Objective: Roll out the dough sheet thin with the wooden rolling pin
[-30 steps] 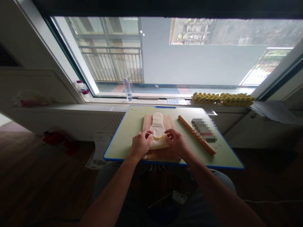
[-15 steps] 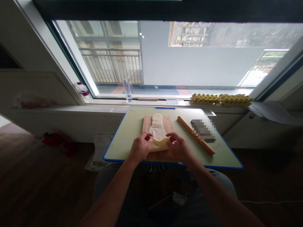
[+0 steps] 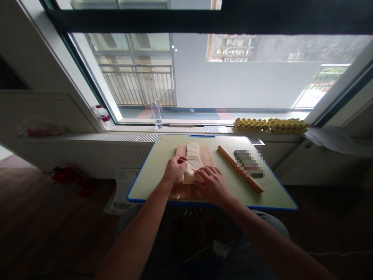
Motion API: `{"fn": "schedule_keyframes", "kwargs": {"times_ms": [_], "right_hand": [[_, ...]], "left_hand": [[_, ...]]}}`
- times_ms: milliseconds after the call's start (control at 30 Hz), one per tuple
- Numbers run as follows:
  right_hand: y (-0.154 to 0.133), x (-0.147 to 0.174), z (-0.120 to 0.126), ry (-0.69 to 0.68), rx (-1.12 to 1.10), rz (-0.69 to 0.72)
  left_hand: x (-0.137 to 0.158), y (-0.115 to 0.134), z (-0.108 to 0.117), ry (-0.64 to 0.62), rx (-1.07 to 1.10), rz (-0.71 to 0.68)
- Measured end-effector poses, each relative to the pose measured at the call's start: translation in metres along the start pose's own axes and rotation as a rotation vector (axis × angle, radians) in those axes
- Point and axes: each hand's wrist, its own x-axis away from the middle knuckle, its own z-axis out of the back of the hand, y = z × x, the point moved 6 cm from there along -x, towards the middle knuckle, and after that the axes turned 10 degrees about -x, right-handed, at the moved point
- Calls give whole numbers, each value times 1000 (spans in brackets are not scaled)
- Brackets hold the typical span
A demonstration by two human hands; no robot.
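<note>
Pinching dough (image 3: 193,153) with left hand (image 3: 175,170), right hand (image 3: 215,185) on it

a left hand (image 3: 175,170) pinches the edge of pale dough (image 3: 192,151), folded at its near end, on a wooden board (image 3: 207,154); the right hand (image 3: 214,183) lays its fingers on the fold. a rolling pin (image 3: 239,169) rests to the right on the green table (image 3: 154,168).

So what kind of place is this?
An indoor room, perhaps in a shared building: a small table with dough stands by a big window, and the red thing on the left looks like a fire extinguisher.
</note>
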Motion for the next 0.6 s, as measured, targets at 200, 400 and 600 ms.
{"fn": "schedule_keyframes", "kwargs": {"times_ms": [200,400,600], "right_hand": [[5,-8,-4,-62,-13,102],[11,-37,25,71,-183,-44],[21,-126,83,161,-304,-201]], "left_hand": [[-16,-7,2,-30,9,85],[-15,1,17,46,-14,-38],[-35,11,29,58,113,-63]]}}
